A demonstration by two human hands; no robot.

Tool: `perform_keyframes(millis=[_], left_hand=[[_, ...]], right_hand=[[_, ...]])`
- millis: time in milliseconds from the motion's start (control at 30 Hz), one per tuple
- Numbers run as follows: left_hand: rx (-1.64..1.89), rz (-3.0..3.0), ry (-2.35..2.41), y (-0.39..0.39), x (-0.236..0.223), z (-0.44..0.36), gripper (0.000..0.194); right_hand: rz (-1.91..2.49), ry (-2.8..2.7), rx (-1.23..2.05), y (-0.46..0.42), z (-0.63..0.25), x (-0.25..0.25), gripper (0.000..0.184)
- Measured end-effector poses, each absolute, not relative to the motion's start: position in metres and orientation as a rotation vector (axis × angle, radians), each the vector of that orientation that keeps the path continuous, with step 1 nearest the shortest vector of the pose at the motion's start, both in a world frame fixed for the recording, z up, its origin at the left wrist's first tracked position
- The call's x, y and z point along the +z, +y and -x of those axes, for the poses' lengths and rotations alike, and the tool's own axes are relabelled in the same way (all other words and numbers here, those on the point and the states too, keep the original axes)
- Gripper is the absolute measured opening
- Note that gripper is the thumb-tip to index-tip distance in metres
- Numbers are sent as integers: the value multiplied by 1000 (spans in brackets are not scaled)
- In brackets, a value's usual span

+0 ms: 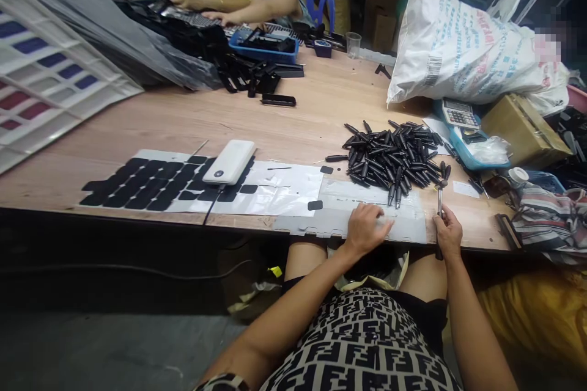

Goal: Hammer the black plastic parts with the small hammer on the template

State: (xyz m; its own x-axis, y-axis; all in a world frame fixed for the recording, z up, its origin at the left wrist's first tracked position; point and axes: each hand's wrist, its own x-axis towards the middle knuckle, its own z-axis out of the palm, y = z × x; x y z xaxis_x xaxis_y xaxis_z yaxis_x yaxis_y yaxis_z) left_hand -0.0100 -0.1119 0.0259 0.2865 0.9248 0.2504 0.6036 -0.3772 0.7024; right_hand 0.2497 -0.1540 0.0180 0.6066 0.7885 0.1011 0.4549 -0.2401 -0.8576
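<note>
My right hand [449, 232] is closed around a small hammer [439, 208]; its metal shaft points away from me and the dark handle end sticks out below the fingers. My left hand [364, 227] rests at the table's front edge over a grey sheet [415, 217], thumb and fingers apart, with nothing visible in it. Just beyond both hands lies a heap of black pen-like parts [389, 153]. The hammer's head is at the heap's near right side.
A white power bank [230, 162] with a cable lies on sheets of black stickers [151, 183]. Right are a blue tray [472, 146] with a calculator [458, 111], a cardboard box [523, 128] and a large white sack [458, 43]. Co-workers' hands [229, 17] are near black parts opposite.
</note>
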Motion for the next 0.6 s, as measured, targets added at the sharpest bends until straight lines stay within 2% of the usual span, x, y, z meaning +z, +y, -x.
perform_keyframes(millis=[100, 267, 600], left_hand=[[854, -2019, 1515, -76, 29, -19, 24], [696, -1989, 1678, -53, 25, -43, 19], [707, -2112, 1474, -60, 13, 10, 15]], right_hand=[[1883, -1007, 442, -155, -251, 18, 62], [1871, -988, 449, -155, -250, 19, 62], [1856, -971, 440, -155, -249, 17, 62]])
